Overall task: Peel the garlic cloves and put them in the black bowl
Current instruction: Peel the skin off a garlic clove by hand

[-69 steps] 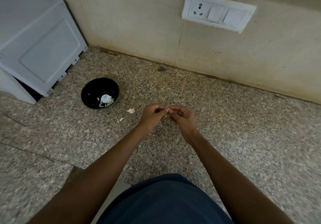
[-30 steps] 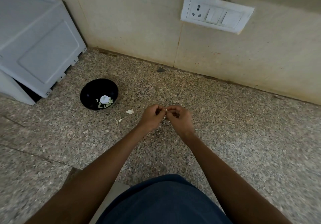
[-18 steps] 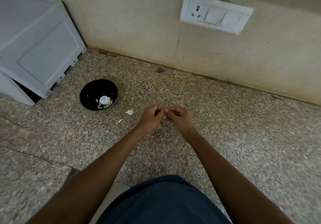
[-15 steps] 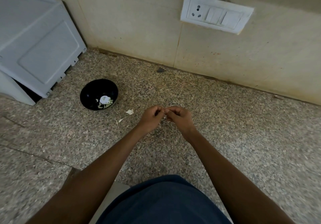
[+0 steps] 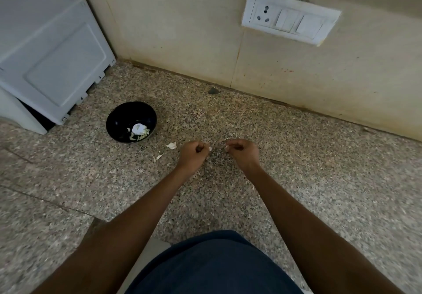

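Left hand [image 5: 193, 154] pinching pale garlic bit [image 5: 210, 148] | right hand [image 5: 243, 153] curled, contents unclear | black bowl [image 5: 121, 120] left

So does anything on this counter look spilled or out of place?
Yes: two pale garlic skin scraps lie loose on the granite counter, between the black bowl and the left hand.

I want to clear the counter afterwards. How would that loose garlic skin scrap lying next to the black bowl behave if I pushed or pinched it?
The skin scrap looks thin and curled, so probably very light and floppy; a push would likely just skid it across the speckled counter. It seems papery, so pinching may crumple or tear it. Lying just outside the black bowl, it could drift on a breath.
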